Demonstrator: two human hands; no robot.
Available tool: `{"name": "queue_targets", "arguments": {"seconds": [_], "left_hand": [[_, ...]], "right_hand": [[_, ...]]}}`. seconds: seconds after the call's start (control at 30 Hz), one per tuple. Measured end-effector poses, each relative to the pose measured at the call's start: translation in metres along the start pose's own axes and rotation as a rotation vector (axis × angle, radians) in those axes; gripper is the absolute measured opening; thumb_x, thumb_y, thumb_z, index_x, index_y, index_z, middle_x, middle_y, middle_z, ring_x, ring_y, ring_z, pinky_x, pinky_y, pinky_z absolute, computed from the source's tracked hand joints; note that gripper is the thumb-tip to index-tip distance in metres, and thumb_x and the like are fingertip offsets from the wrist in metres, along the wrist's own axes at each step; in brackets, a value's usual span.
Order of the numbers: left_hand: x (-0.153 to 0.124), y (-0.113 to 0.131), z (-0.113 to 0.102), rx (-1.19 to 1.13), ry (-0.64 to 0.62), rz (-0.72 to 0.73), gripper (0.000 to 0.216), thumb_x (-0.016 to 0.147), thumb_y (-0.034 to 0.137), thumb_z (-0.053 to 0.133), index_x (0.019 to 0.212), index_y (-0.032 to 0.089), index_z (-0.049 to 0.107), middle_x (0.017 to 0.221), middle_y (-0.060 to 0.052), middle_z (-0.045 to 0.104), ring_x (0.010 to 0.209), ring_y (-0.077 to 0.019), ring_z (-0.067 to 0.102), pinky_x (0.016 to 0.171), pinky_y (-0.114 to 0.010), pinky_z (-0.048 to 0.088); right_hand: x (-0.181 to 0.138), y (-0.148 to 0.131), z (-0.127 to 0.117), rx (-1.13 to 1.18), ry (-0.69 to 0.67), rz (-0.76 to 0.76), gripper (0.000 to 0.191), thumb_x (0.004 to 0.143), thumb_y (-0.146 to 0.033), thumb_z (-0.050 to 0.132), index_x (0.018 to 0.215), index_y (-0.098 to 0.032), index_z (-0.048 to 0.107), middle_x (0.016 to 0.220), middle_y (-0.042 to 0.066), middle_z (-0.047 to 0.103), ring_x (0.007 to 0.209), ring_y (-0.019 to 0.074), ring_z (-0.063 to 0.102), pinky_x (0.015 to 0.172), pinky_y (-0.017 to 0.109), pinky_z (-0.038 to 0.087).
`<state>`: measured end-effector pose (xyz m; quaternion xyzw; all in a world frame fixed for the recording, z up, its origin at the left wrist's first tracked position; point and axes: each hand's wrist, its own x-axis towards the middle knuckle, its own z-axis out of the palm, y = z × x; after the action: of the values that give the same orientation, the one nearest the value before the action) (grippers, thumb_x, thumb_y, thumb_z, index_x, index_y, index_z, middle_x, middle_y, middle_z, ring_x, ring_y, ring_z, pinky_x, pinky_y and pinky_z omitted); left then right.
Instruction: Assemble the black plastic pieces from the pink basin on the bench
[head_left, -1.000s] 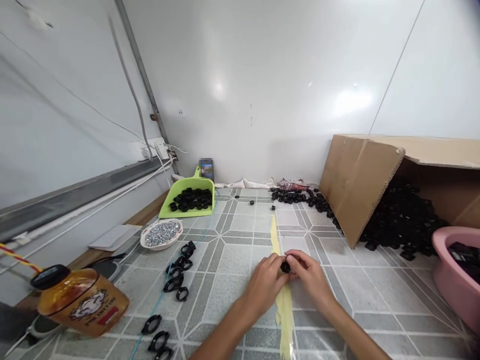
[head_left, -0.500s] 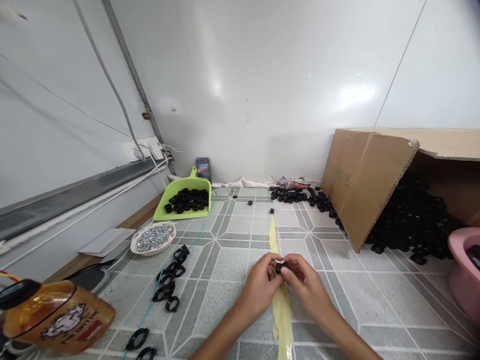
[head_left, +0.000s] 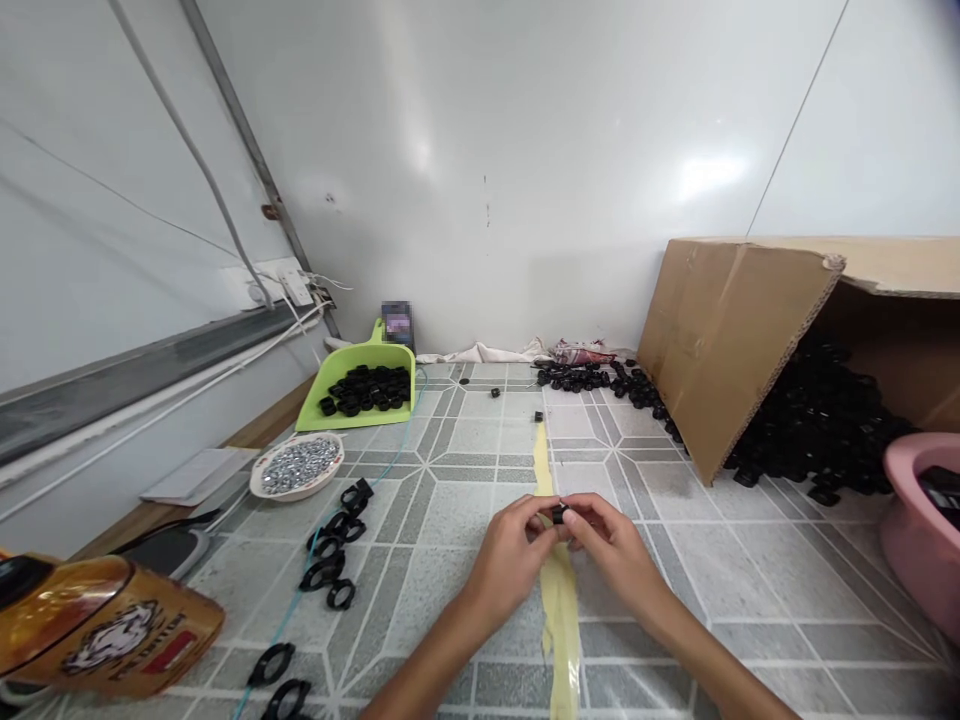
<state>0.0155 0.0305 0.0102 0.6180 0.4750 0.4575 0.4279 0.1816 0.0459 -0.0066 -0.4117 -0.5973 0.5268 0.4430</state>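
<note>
Near centre, above the yellow strip: left hand (head_left: pixel 510 550) and right hand (head_left: pixel 619 550) brought together, fingertips meeting.
Grip: fingertips of both hands closed on one small black part (head_left: pixel 559 513); its underside is hidden by the fingers.
Yellow strip (head_left: pixel 562 620): runs near to far along the tile-patterned surface (head_left: pixel 442 560), passing beneath the hands.
Left, beside blue cord (head_left: pixel 283 625): black rings (head_left: pixel 339 561), some touching, some apart.
Far left: green dustpan (head_left: pixel 315 400) holding black pieces (head_left: pixel 371 388); white bowl (head_left: pixel 300 493) of small silvery pieces (head_left: pixel 300 463) just nearer.
Near left: amber bottle (head_left: pixel 135 640), tilted in view.
Right: cardboard box (head_left: pixel 727 340) on its side, dark parts heaped (head_left: pixel 817 430) at its opening; pink tub (head_left: pixel 919 550) beside the heap.
Far centre-right: loose black parts (head_left: pixel 574 377) scattered toward the box.
</note>
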Motion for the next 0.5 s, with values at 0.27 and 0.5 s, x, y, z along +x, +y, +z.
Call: {"name": "queue_targets", "arguments": {"seconds": [0.27,0.5], "left_hand": [[-0.002,0.005,0.000,0.054,-0.040,0.106,0.025,0.087,0.026,0.067,0.111,0.024,0.075,0.107,-0.006,0.069,0.092,-0.0209,0.064,0.086,-0.033,0.051],[-0.002,0.005,0.002,0.008,-0.043,0.023,0.014,0.088,0.030,0.067,0.099,0.021,0.071,0.094,-0.003,0.075,0.081,-0.0186,0.066,0.078,-0.029,0.049]], "right_hand": [[-0.008,-0.016,-0.011,0.150,-0.079,0.112,0.040,0.084,-0.056,0.071,0.106,-0.022,0.075,0.102,0.008,0.073,0.093,0.0249,0.066,0.083,0.036,0.052],[-0.008,-0.022,-0.018,0.320,-0.127,0.264,0.027,0.079,-0.042,0.079,0.094,-0.020,0.075,0.096,0.007,0.071,0.090,0.0224,0.066,0.088,0.038,0.052]]}}
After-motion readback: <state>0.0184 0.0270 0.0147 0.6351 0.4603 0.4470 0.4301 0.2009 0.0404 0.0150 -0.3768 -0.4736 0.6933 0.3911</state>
